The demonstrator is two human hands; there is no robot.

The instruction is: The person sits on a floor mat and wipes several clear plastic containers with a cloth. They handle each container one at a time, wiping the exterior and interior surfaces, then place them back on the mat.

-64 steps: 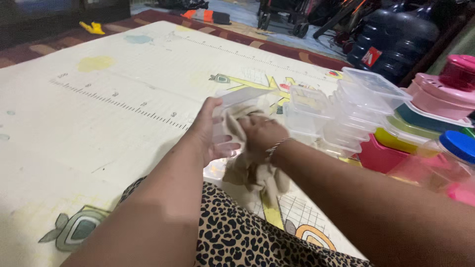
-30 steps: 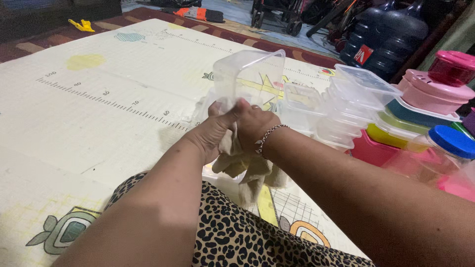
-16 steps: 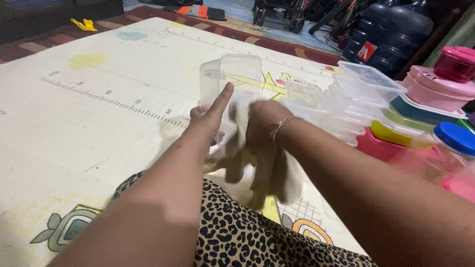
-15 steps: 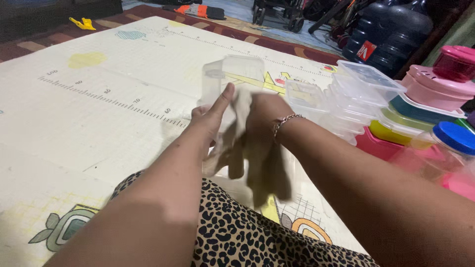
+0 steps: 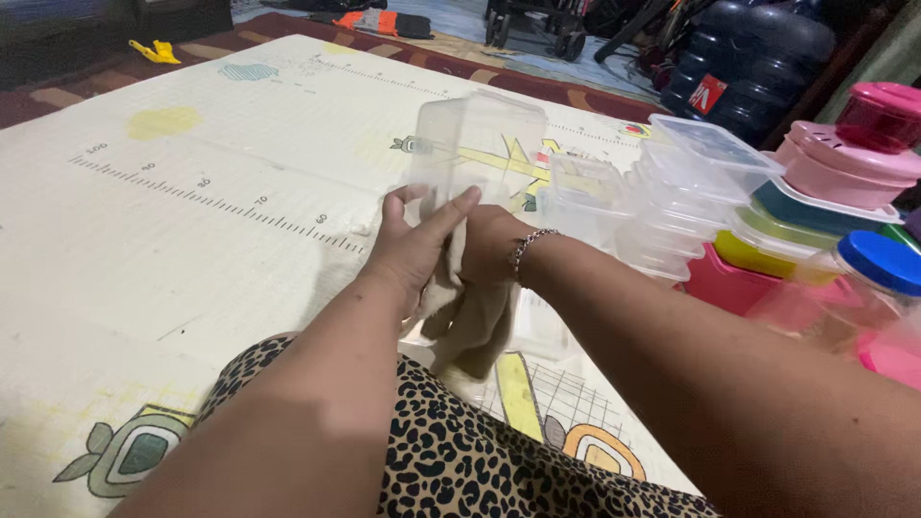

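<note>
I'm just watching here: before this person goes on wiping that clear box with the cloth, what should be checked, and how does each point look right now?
1. Left hand has hold of the clear container: ok, its fingers wrap the near wall.
2. Right hand has the beige cloth: ok, bunched in its grip, the tail hanging down.
3. Cloth actually meets the container: cannot tell, the hands hide the contact.
4. Container held off the play mat: ok, lifted and tilted.
5. Stack of clear containers to the right kept apart from the hands: ok, though close.
6. Container is clean or dry: cannot tell.
</note>
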